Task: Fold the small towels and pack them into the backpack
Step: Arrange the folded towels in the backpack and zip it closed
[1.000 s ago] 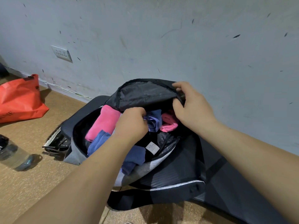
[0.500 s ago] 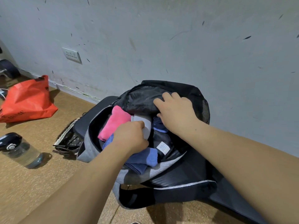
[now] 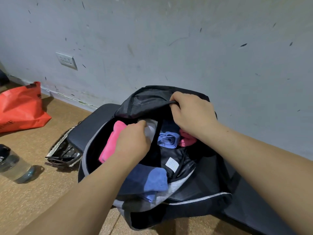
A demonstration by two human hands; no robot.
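Note:
An open black and grey backpack lies on the floor against the wall. Inside stand a folded pink towel, a white towel, a rolled light-blue towel and another pink towel. A blue towel hangs over the front rim. My left hand is inside the opening, its fingers pinched on the white towel. My right hand grips the edge of the black top flap and holds it up.
A black mat lies under the backpack. To the left are a patterned flat item, a clear water bottle and an orange bag. The grey wall with a socket stands close behind.
My right hand moved from pressing inside the bag to the flap edge and lifted it, uncovering the light-blue and second pink towel. My left hand pushed deeper, onto the white towel.

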